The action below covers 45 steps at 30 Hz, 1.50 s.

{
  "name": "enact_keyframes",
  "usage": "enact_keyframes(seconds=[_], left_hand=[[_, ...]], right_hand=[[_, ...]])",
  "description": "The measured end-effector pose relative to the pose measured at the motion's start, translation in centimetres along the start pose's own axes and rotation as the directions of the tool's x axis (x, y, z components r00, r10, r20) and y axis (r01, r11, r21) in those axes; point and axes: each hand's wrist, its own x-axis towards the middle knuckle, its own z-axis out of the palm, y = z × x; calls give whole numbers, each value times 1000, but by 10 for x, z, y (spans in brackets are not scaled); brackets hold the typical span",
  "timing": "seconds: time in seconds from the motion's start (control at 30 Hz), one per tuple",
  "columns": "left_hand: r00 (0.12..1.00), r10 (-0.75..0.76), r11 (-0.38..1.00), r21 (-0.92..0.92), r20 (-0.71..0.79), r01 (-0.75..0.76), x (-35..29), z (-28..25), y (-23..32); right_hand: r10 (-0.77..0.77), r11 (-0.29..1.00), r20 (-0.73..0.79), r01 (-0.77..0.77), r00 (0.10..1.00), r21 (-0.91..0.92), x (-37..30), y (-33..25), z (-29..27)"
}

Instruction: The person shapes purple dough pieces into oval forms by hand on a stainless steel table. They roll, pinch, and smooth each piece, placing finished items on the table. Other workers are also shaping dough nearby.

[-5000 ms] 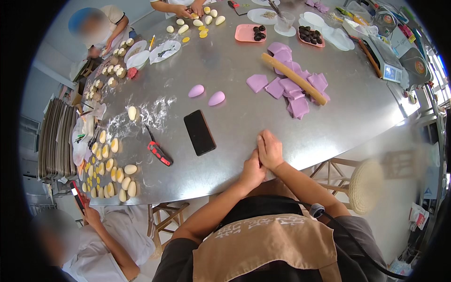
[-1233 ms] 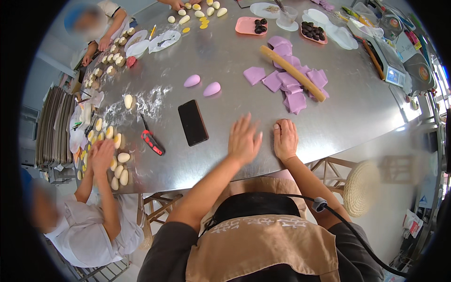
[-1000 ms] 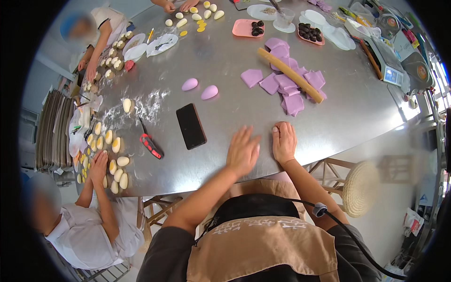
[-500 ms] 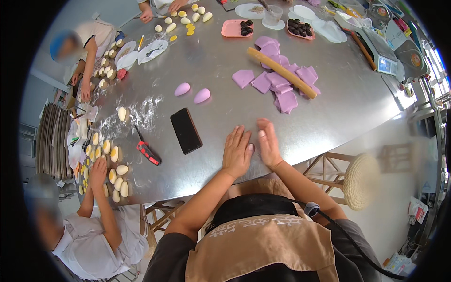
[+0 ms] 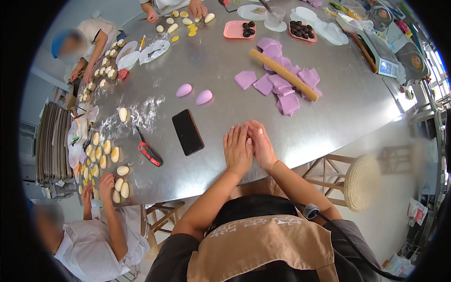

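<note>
My left hand (image 5: 238, 149) is palm down at the near edge of the steel table (image 5: 225, 174), its fingers stretched out. Against its thumb side rests my right hand (image 5: 262, 144), turned on edge with straight fingers touching the left ones. Both are open; nothing shows in them, though the space under the palms is hidden. Left of them lies a black phone (image 5: 187, 132). Beyond are two lilac egg-shaped pieces (image 5: 184, 90). Farther right, a wooden rolling pin (image 5: 283, 75) lies across a pile of flat lilac dough sheets (image 5: 288, 102).
A red-and-black-handled tool (image 5: 150, 153) lies left of the phone, near several cream egg-shaped pieces (image 5: 122, 171). Co-workers' hands (image 5: 106, 184) are at the left and far edges. Pink trays (image 5: 233, 30) with dark balls stand at the back. A scale (image 5: 387, 67) and a stool (image 5: 362, 183) are right.
My right hand has moved left against my left hand, closing the gap between them. The co-worker at lower left has drawn a hand back toward the table edge.
</note>
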Motion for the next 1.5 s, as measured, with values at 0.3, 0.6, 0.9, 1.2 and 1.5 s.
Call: enact_keyframes(seconds=[0.3, 0.6, 0.9, 1.2, 1.5], left_hand=[[995, -73, 997, -21, 65, 75, 4, 0, -11], [1000, -29, 999, -40, 3, 29, 7, 1, -15], [982, -173, 985, 21, 70, 172, -11, -1, -11], [975, 81, 993, -99, 206, -62, -14, -13, -6], [996, -35, 993, 114, 82, 25, 36, -11, -15]], right_hand=[[-148, 889, 206, 222, 967, -402, 6, -4, 9], [-108, 986, 13, 109, 994, -129, -7, -3, 18], [-124, 951, 44, 132, 991, -280, 9, 12, 5], [-321, 670, 220, 386, 921, -635, -24, 4, 15], [-372, 537, 214, 397, 903, -745, 36, 3, 22]])
